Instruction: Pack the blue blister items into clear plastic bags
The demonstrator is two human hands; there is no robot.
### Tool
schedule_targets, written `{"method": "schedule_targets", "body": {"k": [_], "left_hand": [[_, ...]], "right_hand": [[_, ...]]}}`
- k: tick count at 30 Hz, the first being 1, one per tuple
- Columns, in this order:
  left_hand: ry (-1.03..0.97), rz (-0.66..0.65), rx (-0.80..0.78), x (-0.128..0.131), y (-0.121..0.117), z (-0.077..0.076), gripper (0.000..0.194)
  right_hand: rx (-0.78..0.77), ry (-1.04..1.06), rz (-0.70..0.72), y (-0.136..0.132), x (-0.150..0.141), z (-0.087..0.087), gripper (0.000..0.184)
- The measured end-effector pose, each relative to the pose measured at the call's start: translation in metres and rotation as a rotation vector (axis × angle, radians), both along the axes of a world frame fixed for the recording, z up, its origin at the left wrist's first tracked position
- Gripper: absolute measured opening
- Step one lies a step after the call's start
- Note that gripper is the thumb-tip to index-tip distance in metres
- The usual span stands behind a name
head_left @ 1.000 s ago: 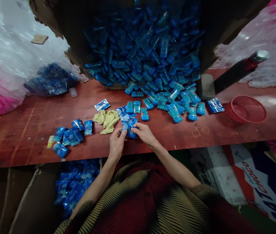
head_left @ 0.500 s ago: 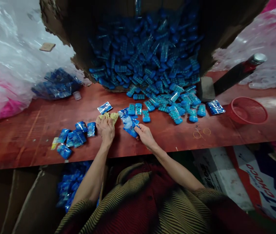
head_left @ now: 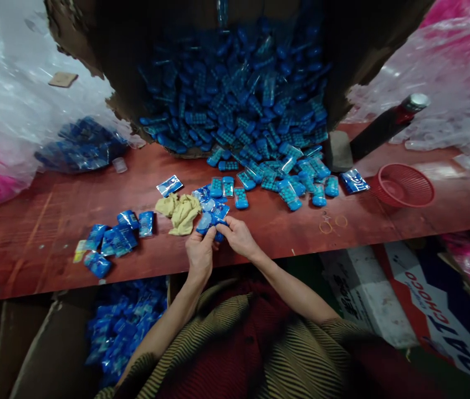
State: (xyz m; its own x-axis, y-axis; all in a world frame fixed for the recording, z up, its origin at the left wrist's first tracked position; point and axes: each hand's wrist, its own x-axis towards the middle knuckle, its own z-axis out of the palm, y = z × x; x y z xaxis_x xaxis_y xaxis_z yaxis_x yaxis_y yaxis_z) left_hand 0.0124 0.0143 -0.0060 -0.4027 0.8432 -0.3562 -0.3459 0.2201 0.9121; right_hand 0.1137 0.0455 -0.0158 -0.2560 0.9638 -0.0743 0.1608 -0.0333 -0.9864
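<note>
My left hand and my right hand meet at the near edge of the red table, both pinching a small blue plastic packet. A crumpled yellow cloth lies just left of the packet. A few blue toy pieces sit behind my hands. Filled blue packets lie in a loose group to my left.
A torn cardboard box at the back spills many blue pieces onto the table. A red basket and a dark bottle stand at right, with rubber bands near them. Plastic bags flank both sides. A box of blue packets sits under the table.
My left hand left the yellow cloth and came back to the packet held by my right hand; both hands now grip it nearer the table's edge.
</note>
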Motion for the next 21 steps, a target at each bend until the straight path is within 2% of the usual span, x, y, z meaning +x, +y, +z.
{"method": "schedule_targets", "body": {"k": [5, 9, 12, 14, 16, 19, 21], "left_hand": [[-0.207, 0.023, -0.020, 0.015, 0.005, 0.009, 0.032], [-0.380, -0.083, -0.049, 0.018, 0.007, 0.012, 0.033], [-0.449, -0.139, -0.104, 0.013, 0.005, 0.011, 0.034], [-0.420, -0.194, -0.136, 0.008, 0.004, 0.010, 0.034], [-0.307, -0.205, -0.131, 0.004, 0.003, 0.008, 0.033], [-0.171, -0.118, -0.056, 0.002, 0.002, 0.008, 0.032], [-0.208, -0.083, -0.009, 0.004, 0.001, 0.008, 0.033]], "right_hand": [[0.064, -0.119, -0.066, -0.004, 0.004, 0.013, 0.025], [0.095, -0.126, -0.056, -0.003, 0.009, 0.013, 0.026], [0.060, -0.064, -0.015, 0.000, 0.014, 0.008, 0.027], [0.043, -0.050, -0.011, 0.002, 0.018, 0.006, 0.028], [0.041, -0.048, -0.001, 0.003, 0.022, 0.005, 0.025], [0.001, 0.022, 0.036, 0.003, 0.022, 0.007, 0.019], [-0.066, 0.091, 0.003, 0.002, 0.018, 0.007, 0.021]]}}
